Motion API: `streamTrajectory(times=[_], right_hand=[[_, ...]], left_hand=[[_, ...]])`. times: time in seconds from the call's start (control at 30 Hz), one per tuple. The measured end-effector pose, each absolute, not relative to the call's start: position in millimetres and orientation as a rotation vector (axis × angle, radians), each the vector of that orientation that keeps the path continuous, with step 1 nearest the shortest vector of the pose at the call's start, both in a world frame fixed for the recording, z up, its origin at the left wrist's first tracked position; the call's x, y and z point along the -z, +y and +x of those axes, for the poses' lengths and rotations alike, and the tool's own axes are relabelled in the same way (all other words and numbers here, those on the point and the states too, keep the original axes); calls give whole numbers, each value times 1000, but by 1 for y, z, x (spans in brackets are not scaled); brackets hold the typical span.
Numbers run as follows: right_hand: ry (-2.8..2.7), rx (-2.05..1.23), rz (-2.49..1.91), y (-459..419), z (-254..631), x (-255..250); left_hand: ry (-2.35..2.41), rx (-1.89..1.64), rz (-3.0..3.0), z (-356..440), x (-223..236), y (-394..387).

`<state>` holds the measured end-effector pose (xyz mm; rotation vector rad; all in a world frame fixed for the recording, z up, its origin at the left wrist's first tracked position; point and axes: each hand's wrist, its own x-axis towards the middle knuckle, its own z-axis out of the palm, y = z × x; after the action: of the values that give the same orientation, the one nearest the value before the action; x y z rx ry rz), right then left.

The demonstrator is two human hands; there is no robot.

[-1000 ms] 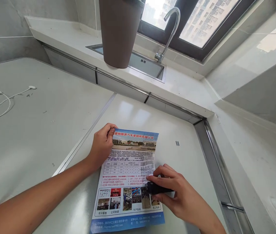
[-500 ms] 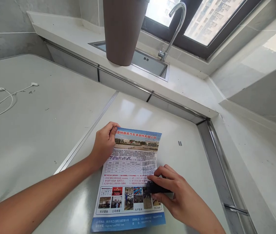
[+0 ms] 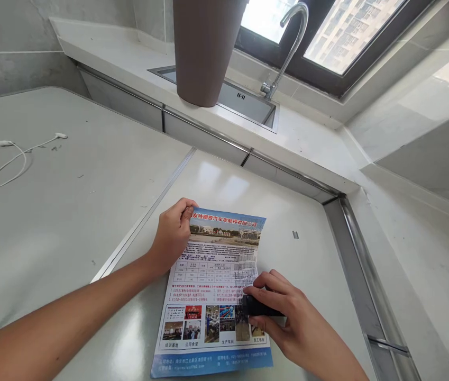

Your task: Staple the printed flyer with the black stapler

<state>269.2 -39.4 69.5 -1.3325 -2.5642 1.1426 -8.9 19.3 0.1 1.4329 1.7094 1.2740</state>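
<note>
A printed flyer (image 3: 208,312) with a blue border, red heading, table and small photos is held over the white surface. My left hand (image 3: 174,225) pinches its upper left edge, thumb on the printed side. In my right hand (image 3: 283,307) is a small black roller stamp (image 3: 262,306), gripped between thumb and fingers. Its end touches the flyer's right part, above the row of photos. A band of dense dark marks (image 3: 247,264) runs down the flyer's right side from the heading to the stamp. The stamp's underside is hidden.
A tall brown cup-like container (image 3: 204,58) stands beyond the hands, before a sink (image 3: 274,119) with a chrome faucet (image 3: 298,37). A white cable (image 3: 21,159) lies at left. A small grey piece (image 3: 295,234) rests right of the flyer. Dark-framed windows are behind.
The whole view has shifted slightly, so things appear a little farther right. Both hands keep their holds, and the roller stamp sits at nearly the same spot on the flyer.
</note>
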Motion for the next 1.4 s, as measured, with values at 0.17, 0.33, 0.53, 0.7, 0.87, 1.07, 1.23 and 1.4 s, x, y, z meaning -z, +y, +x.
streamTrajectory(times=[0.17,0.33,0.53,0.7,0.87,1.07,1.23,1.4], right_hand=[[-2507,-1188,-1276,-37,273,-67],[-2527,-1189,-1290,-36,270,-69],[-2536,-1177,-1281,-38,269,-66],[-2549,-1174,-1281,-39,269,-65],[-2571,-1189,-1324,-39,265,-70],[-2603,-1159,-1328,-40,264,-69],[-2700,-1012,-1388,-45,259,-64],[-2779,-680,-1524,-57,250,-50]], left_hand=[[1724,-1274,1445,-9,2,20],[1729,-1276,1452,-9,1,19],[1718,-1289,1471,-9,2,20],[1726,-1294,1489,-9,2,20],[1687,-1286,1449,-8,1,19],[1687,-1306,1471,-8,2,19],[1681,-1304,1480,-7,2,20],[1681,-1313,1495,-7,2,20]])
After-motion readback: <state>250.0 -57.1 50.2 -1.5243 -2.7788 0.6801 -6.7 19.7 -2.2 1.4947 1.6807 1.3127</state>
